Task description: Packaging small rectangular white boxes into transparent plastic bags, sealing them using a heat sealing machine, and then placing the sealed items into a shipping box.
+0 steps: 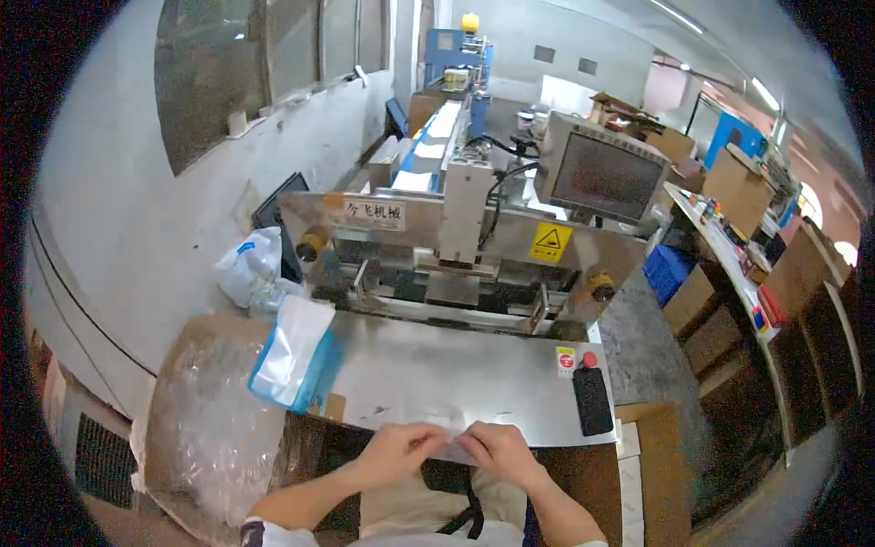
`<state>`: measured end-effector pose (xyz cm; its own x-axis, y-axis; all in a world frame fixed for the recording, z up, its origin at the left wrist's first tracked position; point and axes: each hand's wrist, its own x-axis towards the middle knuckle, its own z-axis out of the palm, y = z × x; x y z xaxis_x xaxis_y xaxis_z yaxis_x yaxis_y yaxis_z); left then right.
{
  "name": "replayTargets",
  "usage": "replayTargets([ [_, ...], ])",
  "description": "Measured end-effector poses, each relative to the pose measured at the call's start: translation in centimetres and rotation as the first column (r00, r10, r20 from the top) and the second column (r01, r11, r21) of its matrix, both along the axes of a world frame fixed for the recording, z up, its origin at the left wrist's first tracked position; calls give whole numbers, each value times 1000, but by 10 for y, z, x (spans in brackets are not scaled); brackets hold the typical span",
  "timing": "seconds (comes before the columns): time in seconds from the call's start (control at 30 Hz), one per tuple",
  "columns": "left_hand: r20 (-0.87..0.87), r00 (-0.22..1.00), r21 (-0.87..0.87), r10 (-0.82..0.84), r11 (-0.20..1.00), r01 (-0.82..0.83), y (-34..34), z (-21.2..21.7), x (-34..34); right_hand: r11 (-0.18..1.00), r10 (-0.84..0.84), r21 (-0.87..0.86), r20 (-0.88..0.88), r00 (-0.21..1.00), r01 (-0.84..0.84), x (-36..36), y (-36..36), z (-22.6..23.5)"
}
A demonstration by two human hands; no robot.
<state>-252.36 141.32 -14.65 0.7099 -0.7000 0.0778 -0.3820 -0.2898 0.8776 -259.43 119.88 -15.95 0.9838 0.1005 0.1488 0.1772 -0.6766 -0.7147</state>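
My left hand (pixel 401 453) and my right hand (pixel 499 452) meet over the near edge of the steel table (pixel 456 365). Both are closed, fingertips pinched on a thin, see-through piece of plastic film (pixel 450 441) stretched between them. Its full shape is hard to make out against the shiny metal. To the left, a blue tray (pixel 258 378) holds a stack of clear and white plastic sheets or bags (pixel 296 342). A black phone (pixel 592 402) lies at the table's right edge, just below a red push button (pixel 590 360).
Behind the table stands a metal machine (pixel 456 219) with a monitor (pixel 609 173) on its right. A large box of clear plastic (pixel 214 428) sits at left. At right are an open carton with white boxes (pixel 631 483) and a cluttered bench (pixel 720 246).
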Motion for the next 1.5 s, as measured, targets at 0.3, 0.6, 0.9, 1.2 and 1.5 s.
replayTargets([
  [0.3,-4,978,92,207,974,-206,0,-40,-6,991,68,-135,463,884,-5,-6,-6,-10],
  [0.6,102,845,516,-525,754,406,-10,-32,33,942,249,-261,127,960,-210,-7,-11,-25],
  [0.9,152,932,461,-329,858,228,19,-2,51,921,387,-106,133,912,-375,12,-51,-15],
  [1.2,18,966,405,-258,885,229,-16,-33,176,989,137,-64,17,990,-135,127,-102,-55],
  [1.5,-268,962,223,-51,968,114,-83,-60,326,989,-38,-144,-47,998,31,269,-142,-53],
])
